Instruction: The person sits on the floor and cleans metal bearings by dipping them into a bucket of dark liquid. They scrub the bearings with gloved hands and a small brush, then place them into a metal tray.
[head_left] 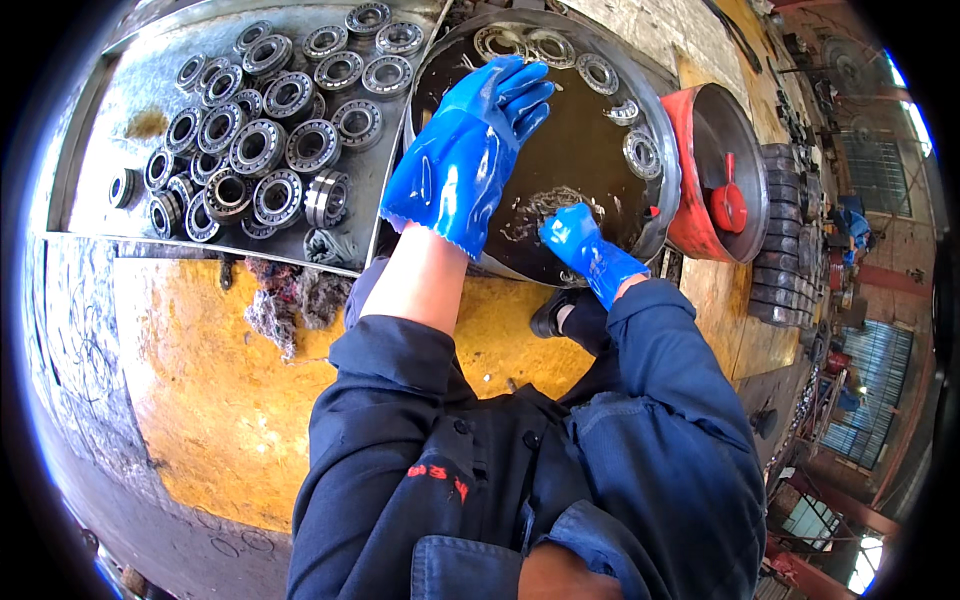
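Both my hands wear blue rubber gloves over a round metal tub (668, 110) of murky brown liquid. My left hand (480, 125) is at the tub's left side, fingers stretched out and nothing visible in them; its palm is hidden. My right hand (580, 245) is closed low over the liquid, beside a pale stringy patch (550, 205). What it holds, if anything, I cannot make out. Several roller bearings lie around the tub's far and right edge, among them one bearing (641, 155) at the right and another (597, 73) farther back.
A metal tray (90, 165) at the left carries many piled bearings (257, 147) and a grey rag (328, 247). Dirty rags (285, 310) hang below its edge. Right of the tub stands a red drum (692, 160) with a red long-handled scoop (729, 207) inside. Dark stacked parts (783, 240) lie beyond.
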Available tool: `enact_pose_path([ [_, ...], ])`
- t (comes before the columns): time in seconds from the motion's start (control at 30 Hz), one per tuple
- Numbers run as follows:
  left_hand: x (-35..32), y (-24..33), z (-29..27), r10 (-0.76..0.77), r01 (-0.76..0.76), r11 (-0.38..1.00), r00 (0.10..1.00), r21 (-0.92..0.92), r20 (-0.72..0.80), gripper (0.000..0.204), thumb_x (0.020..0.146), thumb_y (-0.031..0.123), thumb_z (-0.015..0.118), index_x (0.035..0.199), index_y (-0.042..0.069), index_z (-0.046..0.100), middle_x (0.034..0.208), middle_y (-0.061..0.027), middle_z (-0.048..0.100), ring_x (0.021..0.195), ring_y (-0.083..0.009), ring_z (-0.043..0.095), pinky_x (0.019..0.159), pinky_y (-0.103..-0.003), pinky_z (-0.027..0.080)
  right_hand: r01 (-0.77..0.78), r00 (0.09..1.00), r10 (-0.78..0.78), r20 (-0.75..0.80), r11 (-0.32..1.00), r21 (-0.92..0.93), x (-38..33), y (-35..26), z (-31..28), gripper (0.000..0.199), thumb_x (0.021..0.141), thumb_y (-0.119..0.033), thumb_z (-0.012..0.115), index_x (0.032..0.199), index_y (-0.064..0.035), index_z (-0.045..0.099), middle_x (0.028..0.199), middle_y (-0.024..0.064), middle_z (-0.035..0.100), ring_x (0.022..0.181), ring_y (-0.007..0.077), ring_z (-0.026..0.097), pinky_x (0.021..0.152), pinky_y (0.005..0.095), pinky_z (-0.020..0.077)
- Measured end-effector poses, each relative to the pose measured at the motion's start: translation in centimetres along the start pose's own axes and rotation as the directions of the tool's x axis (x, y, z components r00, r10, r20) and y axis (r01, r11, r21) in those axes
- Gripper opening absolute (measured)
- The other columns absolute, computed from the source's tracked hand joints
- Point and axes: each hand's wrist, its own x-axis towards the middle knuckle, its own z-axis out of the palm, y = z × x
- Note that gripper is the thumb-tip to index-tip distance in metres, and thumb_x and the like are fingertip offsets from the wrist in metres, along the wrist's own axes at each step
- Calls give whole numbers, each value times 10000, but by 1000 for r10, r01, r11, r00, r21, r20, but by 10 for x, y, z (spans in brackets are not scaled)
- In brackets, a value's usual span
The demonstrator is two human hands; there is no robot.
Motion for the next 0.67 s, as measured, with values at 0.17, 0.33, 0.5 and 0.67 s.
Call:
enact_pose_path([
  [0.17,-4,2,-3,19,-20,999,1000,36,13,431,1075,355,475,1372,46,524,1385,-158,603,1265,-308,600,1077,-420,489,-268,943,333,-2,763,589,-16,23,27,288,844,-252,650,1033,-56,743,1000,241,704,961,426,680,796,493,549],
  [0.33,-7,1,-10,49,-50,999,997,13,63,446,1075,370,471,1382,50,519,1402,-158,590,1272,-309,595,1081,-420,486,-269,960,278,25,897,351,-14,1,-5,255,855,-269,681,1052,-125,754,1026,165,735,950,388,705,789,481,562],
  [0.5,-4,-1,-2,34,-35,999,999,38,32,444,1069,366,490,1380,50,521,1407,-165,586,1276,-314,592,1080,-428,487,-31,999,31,-11,996,-87,-3,-9,-7,203,764,-218,764,966,-207,774,972,81,762,936,308,734,750,482,579],
  [0.67,-5,5,2,-13,13,999,1000,29,-23,455,1051,373,532,1388,68,521,1416,-173,579,1281,-335,586,1097,-446,477,-369,911,374,173,554,747,-15,22,13,528,792,-452,752,1160,-73,749,1175,277,686,1081,336,700,940,516,540],
])
